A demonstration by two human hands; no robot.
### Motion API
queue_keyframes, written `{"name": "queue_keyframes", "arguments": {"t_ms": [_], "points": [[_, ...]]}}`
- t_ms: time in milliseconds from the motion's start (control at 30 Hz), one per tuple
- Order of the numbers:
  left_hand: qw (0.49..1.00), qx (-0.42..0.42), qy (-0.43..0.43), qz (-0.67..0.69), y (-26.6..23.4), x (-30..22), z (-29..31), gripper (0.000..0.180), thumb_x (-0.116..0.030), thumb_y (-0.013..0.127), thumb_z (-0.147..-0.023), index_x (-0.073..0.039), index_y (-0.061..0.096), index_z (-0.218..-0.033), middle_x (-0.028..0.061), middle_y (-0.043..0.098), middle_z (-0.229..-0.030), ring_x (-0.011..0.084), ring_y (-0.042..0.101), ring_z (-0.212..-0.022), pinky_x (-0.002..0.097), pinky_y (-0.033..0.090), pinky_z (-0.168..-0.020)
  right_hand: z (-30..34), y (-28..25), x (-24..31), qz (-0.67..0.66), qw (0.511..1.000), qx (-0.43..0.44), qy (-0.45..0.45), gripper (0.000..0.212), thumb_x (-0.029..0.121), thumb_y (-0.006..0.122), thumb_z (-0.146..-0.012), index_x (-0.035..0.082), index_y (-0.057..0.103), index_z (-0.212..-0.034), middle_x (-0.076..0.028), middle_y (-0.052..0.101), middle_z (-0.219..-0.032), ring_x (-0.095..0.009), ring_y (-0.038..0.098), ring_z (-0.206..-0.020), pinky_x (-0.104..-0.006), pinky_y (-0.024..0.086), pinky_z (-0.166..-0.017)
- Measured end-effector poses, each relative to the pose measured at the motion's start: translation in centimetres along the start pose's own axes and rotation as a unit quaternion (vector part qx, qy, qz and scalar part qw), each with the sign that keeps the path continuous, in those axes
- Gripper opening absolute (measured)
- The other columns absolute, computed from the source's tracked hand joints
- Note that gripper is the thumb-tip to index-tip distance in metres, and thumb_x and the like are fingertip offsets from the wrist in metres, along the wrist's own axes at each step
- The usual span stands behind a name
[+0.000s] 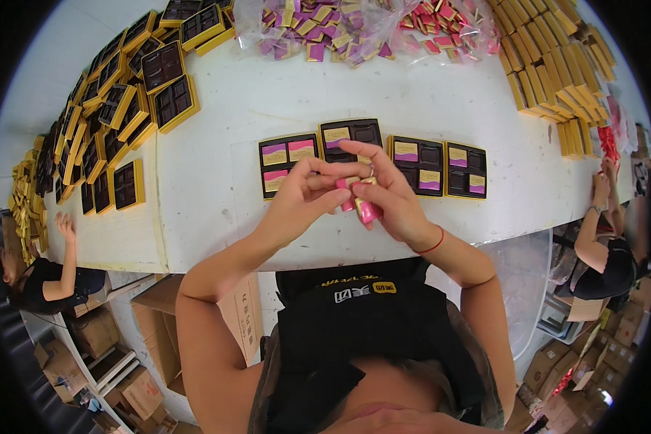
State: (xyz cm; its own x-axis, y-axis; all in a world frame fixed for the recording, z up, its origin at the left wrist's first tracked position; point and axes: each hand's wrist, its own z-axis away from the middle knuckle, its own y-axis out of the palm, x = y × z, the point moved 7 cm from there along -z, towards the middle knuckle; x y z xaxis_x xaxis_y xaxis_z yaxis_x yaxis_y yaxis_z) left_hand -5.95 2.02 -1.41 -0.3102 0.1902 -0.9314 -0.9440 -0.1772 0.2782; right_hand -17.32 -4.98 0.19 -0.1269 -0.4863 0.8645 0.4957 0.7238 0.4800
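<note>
Above the table's near edge my two hands meet, fingers bent. My right hand [398,202] holds a few pink-and-gold wrapped chocolate squares [369,211] against its palm. With thumb and fingertips my left hand [304,195] pinches a pink square [346,194] beside them. Just beyond stand several open gold-edged boxes with dark compartmented trays. The leftmost box [288,137] shows purple and pink squares; my left hand covers its lower right part. In the box next to it [349,124] a purple square fills the upper left compartment. The third box [430,153] and rightmost box [477,158] each carry two purple squares placed diagonally.
Many open boxes with dark trays [125,184] are heaped at the left. Bags of purple squares [315,52] and pink squares [441,25] lie at the far side. Gold boxes [550,72] are stacked far right. Other people work at the left [69,278] and right [604,253].
</note>
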Motion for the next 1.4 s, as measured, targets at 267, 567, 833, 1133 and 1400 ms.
{"name": "queue_keyframes", "arguments": {"t_ms": [267, 567, 833, 1133, 1400], "points": [[0.694, -0.122, 0.517, -0.486, 2.2, -5.9, 3.9, 0.028, 0.004, 0.079, -0.066, -0.011, 0.063, -0.084, 0.0030, 0.067, -0.083, 0.0230, 0.066, -0.083, 0.0301, 0.053, -0.066, 2.1, -7.0, 3.2, -0.108, 0.952, -0.262, -0.117, 0.034, 0.005, 0.043, -0.099, 0.003, 0.044, -0.132, -0.015, 0.061, -0.122, -0.021, 0.064, -0.102, -0.0197, 0.051, -0.062], [0.747, -0.095, 0.507, -0.419, 1.5, -5.2, 4.3, 0.024, 0.007, 0.080, -0.067, -0.007, 0.067, -0.081, 0.0034, 0.060, -0.072, 0.0204, 0.058, -0.059, 0.0278, 0.048, -0.056, 1.9, -6.8, 3.8, -0.144, 0.965, -0.199, -0.095, 0.040, 0.006, 0.049, -0.099, 0.001, 0.040, -0.138, -0.020, 0.055, -0.131, -0.028, 0.058, -0.121, -0.0232, 0.055, -0.081], [0.989, -0.111, 0.078, -0.055, -2.8, -2.1, -0.3, 0.012, -0.005, 0.066, -0.090, -0.006, 0.054, -0.089, 0.0032, 0.065, -0.083, 0.0068, 0.059, -0.068, 0.0228, 0.047, -0.060, 1.9, -7.7, 3.0, 0.053, 0.987, -0.131, -0.071, 0.027, 0.009, 0.057, -0.098, 0.002, 0.053, -0.123, -0.014, 0.068, -0.108, -0.016, 0.068, -0.099, -0.0219, 0.049, -0.058], [0.973, -0.047, 0.063, -0.217, -1.9, -1.3, -3.8, 0.020, -0.002, 0.058, -0.093, -0.005, 0.059, -0.113, 0.0025, 0.064, -0.090, 0.0057, 0.056, -0.074, 0.0212, 0.046, -0.064, 2.0, -7.6, 2.6, -0.006, 0.989, -0.134, -0.059, 0.028, 0.003, 0.058, -0.094, 0.002, 0.054, -0.123, -0.011, 0.068, -0.104, -0.012, 0.067, -0.088, -0.0216, 0.047, -0.058], [0.980, -0.086, 0.119, -0.132, -1.4, -1.4, -4.0, 0.025, 0.005, 0.058, -0.090, -0.005, 0.059, -0.112, 0.0047, 0.067, -0.095, 0.0085, 0.063, -0.082, 0.0214, 0.049, -0.070, 2.9, -8.3, 3.0, -0.010, 0.981, -0.178, -0.072, 0.033, 0.003, 0.057, -0.094, 0.001, 0.053, -0.127, -0.011, 0.068, -0.104, -0.012, 0.067, -0.085, -0.0216, 0.051, -0.059]]}}
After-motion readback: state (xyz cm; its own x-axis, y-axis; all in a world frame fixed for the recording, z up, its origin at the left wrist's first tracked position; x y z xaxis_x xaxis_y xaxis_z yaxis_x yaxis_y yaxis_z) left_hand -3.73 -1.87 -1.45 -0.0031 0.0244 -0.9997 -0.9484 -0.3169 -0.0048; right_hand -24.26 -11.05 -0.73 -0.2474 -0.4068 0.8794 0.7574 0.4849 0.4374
